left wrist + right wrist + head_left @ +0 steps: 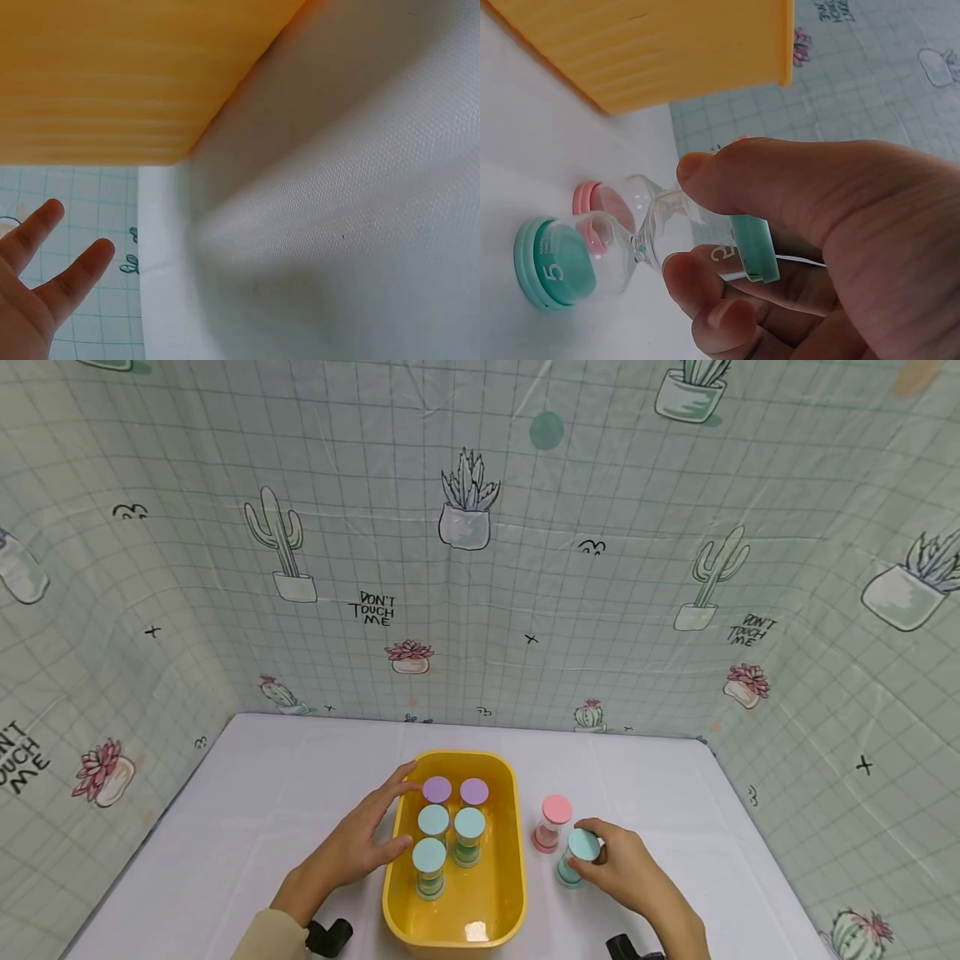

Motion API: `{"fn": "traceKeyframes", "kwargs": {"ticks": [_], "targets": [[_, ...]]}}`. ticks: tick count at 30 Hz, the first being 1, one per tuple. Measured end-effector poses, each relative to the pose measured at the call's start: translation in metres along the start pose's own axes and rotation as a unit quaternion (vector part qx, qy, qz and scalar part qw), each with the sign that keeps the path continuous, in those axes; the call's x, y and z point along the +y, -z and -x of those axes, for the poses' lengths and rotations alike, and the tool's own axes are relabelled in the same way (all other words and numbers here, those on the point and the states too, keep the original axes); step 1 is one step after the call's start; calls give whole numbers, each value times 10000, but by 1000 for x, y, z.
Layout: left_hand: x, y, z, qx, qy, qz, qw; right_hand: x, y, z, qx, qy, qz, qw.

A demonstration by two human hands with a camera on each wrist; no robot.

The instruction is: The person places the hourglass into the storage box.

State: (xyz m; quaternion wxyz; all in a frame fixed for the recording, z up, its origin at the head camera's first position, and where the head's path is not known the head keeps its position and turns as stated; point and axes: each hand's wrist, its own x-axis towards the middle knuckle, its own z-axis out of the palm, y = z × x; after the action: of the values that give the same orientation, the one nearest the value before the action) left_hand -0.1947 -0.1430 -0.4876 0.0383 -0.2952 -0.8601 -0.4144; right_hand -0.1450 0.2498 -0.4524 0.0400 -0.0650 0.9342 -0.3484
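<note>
My right hand [622, 867] pinches a teal-capped sand timer [574, 262] around its upper bulb, thumb on one side and fingers on the other. Its base, marked 5, appears to stand on the white table, with teal sand in the lower bulb. Just beside it stands a pink-capped sand timer [557, 811]. My left hand [358, 845] is spread at the left rim of a yellow bin [519, 860], thumb and a fingertip reaching over the rim. Inside the bin stand two purple-capped timers [474, 792] and three teal-capped timers [429, 855].
The white tablecloth [300, 793] spreads around the bin. A patterned cloth [525, 610] with cacti hangs behind the table and along both sides. Black straps or mounts [330, 937] sit at both wrists.
</note>
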Motion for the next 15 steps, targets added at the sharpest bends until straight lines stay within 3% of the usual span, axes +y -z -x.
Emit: {"fn": "traceKeyframes", "kwargs": {"ticks": [15], "targets": [[-1, 0, 0, -16, 29, 5, 10000, -7, 13, 0, -757, 429, 194, 9960]]}}
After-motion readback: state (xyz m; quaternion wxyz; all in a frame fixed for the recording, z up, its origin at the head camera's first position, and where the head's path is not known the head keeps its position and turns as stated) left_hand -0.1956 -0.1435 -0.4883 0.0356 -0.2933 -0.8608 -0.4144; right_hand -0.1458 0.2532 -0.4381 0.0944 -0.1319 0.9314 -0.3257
